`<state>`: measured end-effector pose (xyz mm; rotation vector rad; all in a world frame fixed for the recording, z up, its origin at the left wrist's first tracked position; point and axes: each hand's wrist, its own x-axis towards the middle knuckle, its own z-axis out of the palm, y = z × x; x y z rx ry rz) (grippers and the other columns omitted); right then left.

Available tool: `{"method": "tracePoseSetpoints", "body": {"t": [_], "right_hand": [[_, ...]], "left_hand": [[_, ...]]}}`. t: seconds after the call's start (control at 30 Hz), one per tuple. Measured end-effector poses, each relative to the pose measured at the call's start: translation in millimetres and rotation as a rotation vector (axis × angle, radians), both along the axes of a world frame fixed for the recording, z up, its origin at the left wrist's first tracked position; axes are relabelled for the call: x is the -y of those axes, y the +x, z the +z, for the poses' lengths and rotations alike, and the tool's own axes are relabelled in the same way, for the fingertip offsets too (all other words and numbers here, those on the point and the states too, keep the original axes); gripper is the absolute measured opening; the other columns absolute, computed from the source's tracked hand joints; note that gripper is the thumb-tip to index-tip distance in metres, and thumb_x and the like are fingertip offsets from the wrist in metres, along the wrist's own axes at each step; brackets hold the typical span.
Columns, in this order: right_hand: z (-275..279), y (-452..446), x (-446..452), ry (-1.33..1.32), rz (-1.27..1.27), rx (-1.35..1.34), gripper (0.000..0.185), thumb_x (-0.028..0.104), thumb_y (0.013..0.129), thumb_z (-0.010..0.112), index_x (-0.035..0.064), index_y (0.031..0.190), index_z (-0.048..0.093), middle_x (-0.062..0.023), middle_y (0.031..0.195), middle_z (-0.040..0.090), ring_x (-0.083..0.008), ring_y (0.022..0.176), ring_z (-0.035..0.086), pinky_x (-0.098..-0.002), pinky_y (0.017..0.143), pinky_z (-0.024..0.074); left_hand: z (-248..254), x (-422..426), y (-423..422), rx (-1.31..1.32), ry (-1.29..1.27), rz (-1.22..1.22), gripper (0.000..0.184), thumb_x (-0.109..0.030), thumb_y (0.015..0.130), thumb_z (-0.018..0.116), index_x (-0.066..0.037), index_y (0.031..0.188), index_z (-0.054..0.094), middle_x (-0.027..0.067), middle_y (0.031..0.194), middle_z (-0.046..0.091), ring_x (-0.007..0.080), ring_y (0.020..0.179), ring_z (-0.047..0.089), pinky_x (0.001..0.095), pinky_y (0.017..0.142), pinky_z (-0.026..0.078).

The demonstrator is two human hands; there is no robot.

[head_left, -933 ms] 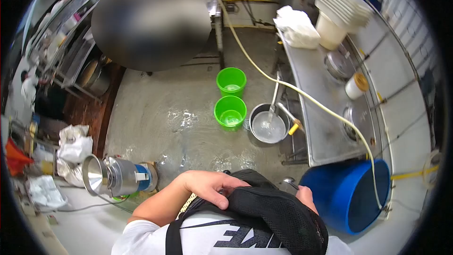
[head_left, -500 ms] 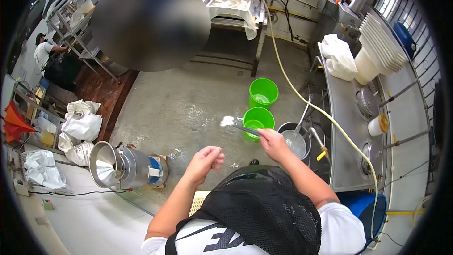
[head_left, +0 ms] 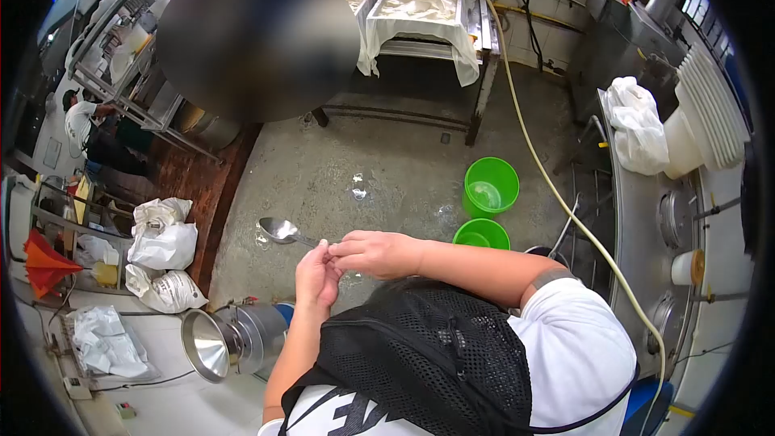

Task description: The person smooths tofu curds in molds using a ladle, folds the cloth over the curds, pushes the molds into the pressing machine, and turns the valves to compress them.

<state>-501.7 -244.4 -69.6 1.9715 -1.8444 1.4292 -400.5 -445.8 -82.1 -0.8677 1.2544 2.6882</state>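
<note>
A large metal spoon (head_left: pixel 279 230) points left over the wet floor, its bowl shiny and apparently holding nothing. Fingers of my left hand (head_left: pixel 317 276) are closed at the end of its handle. Also at the handle end is my right hand (head_left: pixel 373 253), which reaches across my body with its fingertips closed against the left ones. The handle's tip is hidden among the fingers. To the right of my hands, partly behind my right forearm, stands a green bucket (head_left: pixel 481 232); a second green bucket (head_left: pixel 492 186) with some clear liquid is just beyond it.
A steel funnel-topped machine (head_left: pixel 211 345) stands at lower left, near white sacks (head_left: pixel 164 244). A pale hose (head_left: pixel 534 144) hangs down the right side before the steel counter (head_left: pixel 630 218). Cloth-lined trays (head_left: pixel 420 4) rest on a rack ahead. A person (head_left: pixel 85 125) works far left.
My right hand has swung left with the spoon, away from above the green buckets. It now meets my left hand at the handle. The view has shifted.
</note>
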Motion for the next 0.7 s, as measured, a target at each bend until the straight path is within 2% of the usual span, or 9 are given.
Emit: {"method": "tracePoseSetpoints", "body": {"t": [0.03,0.1,0.17,0.23,0.27,0.3,0.4,0.53,0.7], "right_hand": [[3,-21,7,0.06,0.057,-0.006,0.036,0.007,0.084,0.069,0.0033,0.12,0.068,-0.0151,0.129,0.066,-0.0345,0.117,0.063,-0.0426,0.101,0.0527],[26,-56,13,0.091,0.076,0.053,0.034,0.011,0.088,0.071,0.0035,0.122,0.066,-0.0141,0.127,0.066,-0.0347,0.119,0.063,-0.0434,0.101,0.0522],[41,-96,16,0.102,0.042,0.106,0.039,0.016,0.09,0.075,0.0017,0.125,0.066,-0.0185,0.131,0.065,-0.0371,0.118,0.065,-0.0444,0.099,0.0553],[36,-137,18,0.118,-0.029,0.137,0.036,0.019,0.093,0.073,0.0018,0.123,0.066,-0.0168,0.127,0.067,-0.0372,0.116,0.066,-0.0446,0.098,0.0551],[30,-157,17,0.129,-0.102,0.168,0.033,0.021,0.095,0.071,0.002,0.122,0.067,-0.0151,0.122,0.069,-0.0372,0.114,0.066,-0.0448,0.097,0.0549],[23,-176,14,0.133,-0.105,0.171,0.033,0.021,0.095,0.071,0.002,0.122,0.067,-0.0151,0.122,0.069,-0.0372,0.114,0.066,-0.0448,0.097,0.0549],[-1,-234,-1,0.168,-0.286,0.287,0.03,0.022,0.097,0.07,0.0021,0.119,0.069,-0.0154,0.119,0.071,-0.0367,0.109,0.069,-0.0446,0.095,0.0564],[-37,-301,-21,0.332,-0.549,0.346,0.028,0.023,0.098,0.068,0.0027,0.117,0.071,-0.0153,0.118,0.072,-0.0364,0.11,0.069,-0.0439,0.095,0.0569],[-53,-376,-36,0.471,-0.695,0.441,0.027,0.023,0.097,0.069,0.0024,0.116,0.072,-0.0163,0.117,0.072,-0.0369,0.109,0.069,-0.0449,0.095,0.057]], "left_hand": [[-1,10,-18,0.002,0.001,0.002,0.024,-0.022,0.11,0.055,0.0,0.106,0.065,0.0117,0.1,0.072,0.0224,0.09,0.07,0.037,0.08,0.058],[16,19,-55,0.003,0.018,0.102,0.016,-0.012,0.106,0.056,0.001,0.101,0.064,0.0115,0.099,0.071,0.0214,0.082,0.069,0.0359,0.076,0.06],[13,44,-85,0.003,-0.043,0.178,0.015,-0.015,0.107,0.055,-0.001,0.108,0.063,0.0089,0.096,0.069,0.0203,0.079,0.067,0.0382,0.072,0.06],[35,62,-106,0.102,-0.159,0.151,0.016,-0.02,0.108,0.053,-0.008,0.116,0.061,0.0058,0.092,0.067,0.018,0.076,0.066,0.0409,0.066,0.061],[33,73,-117,0.18,-0.21,0.174,0.015,-0.022,0.109,0.051,-0.014,0.119,0.059,0.0031,0.085,0.062,0.0153,0.066,0.062,0.0383,0.053,0.057],[26,86,-126,0.183,-0.207,0.171,0.015,-0.022,0.109,0.051,-0.014,0.119,0.059,0.0031,0.085,0.062,0.0153,0.066,0.062,0.0383,0.053,0.057],[6,117,-158,0.369,-0.462,0.114,0.014,-0.024,0.108,0.053,-0.011,0.108,0.059,0.0014,0.078,0.055,0.0124,0.051,0.051,0.0315,0.037,0.042],[-34,162,-222,0.461,-0.448,0.026,0.006,-0.016,0.103,0.057,-0.012,0.099,0.054,0.0007,0.077,0.052,0.0096,0.051,0.05,0.0292,0.037,0.041],[-26,189,-370,0.32,-0.614,-0.055,0.011,-0.017,0.104,0.056,-0.01,0.096,0.054,0.0002,0.073,0.051,0.0093,0.049,0.049,0.0294,0.035,0.041]]}}
